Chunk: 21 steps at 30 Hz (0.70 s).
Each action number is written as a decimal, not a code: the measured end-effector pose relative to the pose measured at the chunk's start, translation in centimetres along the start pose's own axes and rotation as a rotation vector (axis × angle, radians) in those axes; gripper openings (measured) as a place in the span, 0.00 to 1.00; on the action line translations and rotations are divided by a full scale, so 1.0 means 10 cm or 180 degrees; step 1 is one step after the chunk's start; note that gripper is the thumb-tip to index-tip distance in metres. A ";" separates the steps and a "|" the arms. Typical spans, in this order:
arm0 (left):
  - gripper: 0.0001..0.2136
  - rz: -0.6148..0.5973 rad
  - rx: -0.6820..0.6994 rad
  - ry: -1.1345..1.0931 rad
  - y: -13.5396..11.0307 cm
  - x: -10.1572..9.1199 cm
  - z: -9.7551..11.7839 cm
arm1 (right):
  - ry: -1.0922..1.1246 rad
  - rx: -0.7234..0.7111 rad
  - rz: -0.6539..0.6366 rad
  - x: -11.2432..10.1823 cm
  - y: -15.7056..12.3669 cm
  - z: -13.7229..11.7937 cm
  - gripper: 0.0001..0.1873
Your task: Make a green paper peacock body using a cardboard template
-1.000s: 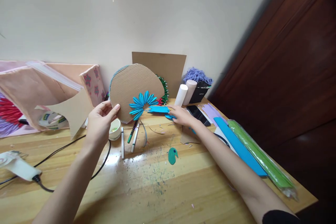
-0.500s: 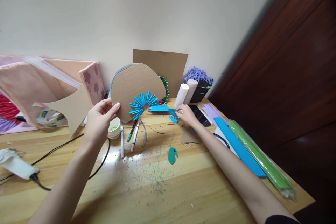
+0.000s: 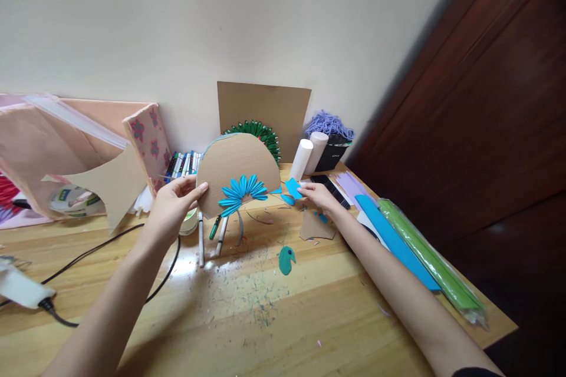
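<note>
My left hand (image 3: 177, 206) pinches the left edge of a rounded cardboard piece (image 3: 239, 156) and holds it upright above the table. On its lower front is a half-ring of pleated blue paper (image 3: 243, 191). My right hand (image 3: 321, 194) is closed on a small blue paper piece (image 3: 293, 187), to the right of the cardboard. Just below lies another blue scrap (image 3: 288, 200). A teal bird-head cutout (image 3: 287, 260) with a dark eye lies flat on the table. Behind the cardboard, a green fringed round piece (image 3: 252, 128) is partly hidden.
Markers (image 3: 201, 240) and a paper cup (image 3: 189, 222) stand or lie near my left hand. White rolls (image 3: 302, 159) stand at the back. A green plastic-wrapped pack (image 3: 433, 262) and blue sheet (image 3: 398, 244) lie right. A black cable (image 3: 97, 244) crosses the left.
The cardboard has moved down and slightly right, uncovering more of the green fringed piece and the markers behind. My right hand has lifted a blue paper piece from among the scraps.
</note>
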<state>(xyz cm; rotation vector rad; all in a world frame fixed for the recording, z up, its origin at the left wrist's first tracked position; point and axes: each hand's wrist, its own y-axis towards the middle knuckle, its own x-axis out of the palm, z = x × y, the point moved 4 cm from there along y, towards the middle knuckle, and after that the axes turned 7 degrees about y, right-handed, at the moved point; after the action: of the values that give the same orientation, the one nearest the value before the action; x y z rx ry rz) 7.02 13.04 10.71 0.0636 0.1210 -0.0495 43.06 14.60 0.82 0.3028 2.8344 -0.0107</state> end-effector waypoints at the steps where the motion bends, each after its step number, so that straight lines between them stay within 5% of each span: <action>1: 0.21 -0.0014 -0.0025 0.0015 0.00 0.01 -0.01 | -0.0003 0.0039 0.0007 0.01 0.01 0.02 0.14; 5: 0.22 -0.0046 -0.0148 0.0139 0.01 0.11 -0.09 | -0.0107 0.0178 0.0032 0.04 0.05 0.08 0.06; 11: 0.17 -0.0435 -0.0315 0.0211 -0.08 0.53 -0.45 | -0.0399 0.0116 0.0239 -0.03 -0.06 0.04 0.09; 15: 0.13 -0.0087 -0.0328 0.0346 -0.14 0.72 -0.71 | -0.0366 -0.0117 0.0278 -0.07 -0.22 -0.07 0.06; 21: 0.15 0.0187 -0.0321 0.0621 -0.14 0.77 -0.99 | 0.0000 -0.0437 -0.0259 0.14 -0.42 -0.29 0.07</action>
<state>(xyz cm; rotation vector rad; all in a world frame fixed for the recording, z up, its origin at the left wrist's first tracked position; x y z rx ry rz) 13.43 11.91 -0.15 -0.0290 0.3161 0.0216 39.99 10.86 3.13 0.1573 2.8280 0.1663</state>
